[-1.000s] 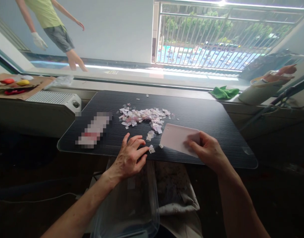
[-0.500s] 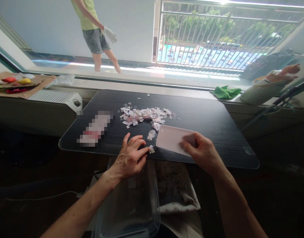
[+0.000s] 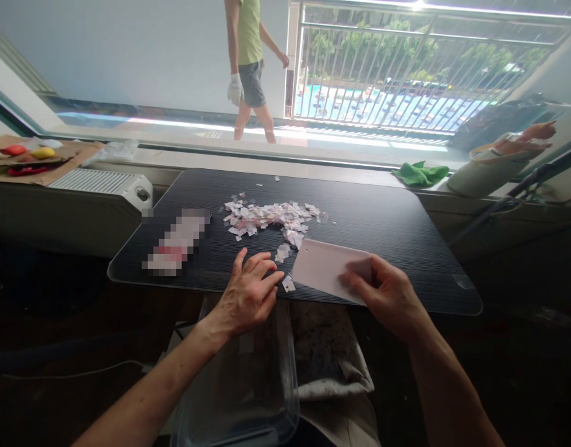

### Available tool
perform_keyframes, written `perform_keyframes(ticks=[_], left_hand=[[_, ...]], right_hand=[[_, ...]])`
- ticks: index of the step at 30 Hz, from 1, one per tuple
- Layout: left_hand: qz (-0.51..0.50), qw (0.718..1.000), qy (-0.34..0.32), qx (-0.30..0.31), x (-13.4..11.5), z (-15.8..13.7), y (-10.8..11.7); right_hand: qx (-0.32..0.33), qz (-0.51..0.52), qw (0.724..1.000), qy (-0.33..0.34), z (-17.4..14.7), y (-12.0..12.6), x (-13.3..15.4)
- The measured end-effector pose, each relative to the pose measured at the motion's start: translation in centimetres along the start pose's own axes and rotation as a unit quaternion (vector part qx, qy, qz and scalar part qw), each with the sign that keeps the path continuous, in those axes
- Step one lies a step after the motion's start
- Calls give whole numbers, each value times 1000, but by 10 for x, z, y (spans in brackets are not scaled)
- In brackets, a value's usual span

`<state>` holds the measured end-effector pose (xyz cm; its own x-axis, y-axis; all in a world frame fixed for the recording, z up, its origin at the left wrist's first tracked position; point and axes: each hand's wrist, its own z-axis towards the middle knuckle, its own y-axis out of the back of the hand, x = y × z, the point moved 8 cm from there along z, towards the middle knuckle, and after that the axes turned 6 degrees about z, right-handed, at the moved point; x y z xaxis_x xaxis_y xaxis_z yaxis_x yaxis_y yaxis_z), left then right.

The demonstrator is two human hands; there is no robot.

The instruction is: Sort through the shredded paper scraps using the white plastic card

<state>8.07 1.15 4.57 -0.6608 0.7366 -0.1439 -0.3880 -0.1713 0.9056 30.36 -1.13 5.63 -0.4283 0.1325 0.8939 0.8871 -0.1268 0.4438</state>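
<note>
My right hand [image 3: 391, 290] pinches a thin, pale pinkish-white card [image 3: 329, 267] by its right end, thumb on top. The card has a small dark hole near its far left corner and is held low over the dark table [image 3: 383, 214]. Just left of the card, a small white scrap [image 3: 288, 284] lies near the table's front edge. My left hand [image 3: 248, 288] hovers there with fingers apart and nothing in them, the index fingertip close to that scrap. Beyond both hands lies a loose pile of small paper-like pieces [image 3: 269, 216], with a few trailing toward the card.
Below the front edge are a clear plastic bin [image 3: 291, 366] and a stained cloth bag [image 3: 332, 357]. A blurred-out item [image 3: 178, 242] lies on the table's left. A green cloth [image 3: 420, 174] and a pale container [image 3: 490, 171] stand by the window. Beyond the glass walks a person [image 3: 251, 62].
The card has turned slightly, its near right corner dropping toward me. The small scrap now shows apart from my left index fingertip. Outside, the person has walked to the right.
</note>
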Motion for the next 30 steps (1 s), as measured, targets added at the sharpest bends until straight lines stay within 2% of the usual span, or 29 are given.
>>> perform_keyframes(ticks=[4, 10, 13, 19, 26, 30], left_hand=[[12, 999, -21, 28, -2, 9, -6], [36, 999, 19, 17, 5, 9, -3], [33, 999, 15, 12, 0, 9, -3], [9, 999, -17, 36, -15, 20, -16], [5, 999, -12, 33, -15, 25, -13], [4, 999, -17, 37, -17, 26, -13]], right_hand=[[2, -25, 1000, -6, -8, 6, -8], [-85, -12, 996, -10, -12, 32, -12], [-89, -7, 996, -3, -7, 31, -13], [-65, -11, 998, -9, -1, 22, -17], [-93, -14, 995, -15, -4, 33, -13], [-89, 14, 996, -8, -2, 24, -12]])
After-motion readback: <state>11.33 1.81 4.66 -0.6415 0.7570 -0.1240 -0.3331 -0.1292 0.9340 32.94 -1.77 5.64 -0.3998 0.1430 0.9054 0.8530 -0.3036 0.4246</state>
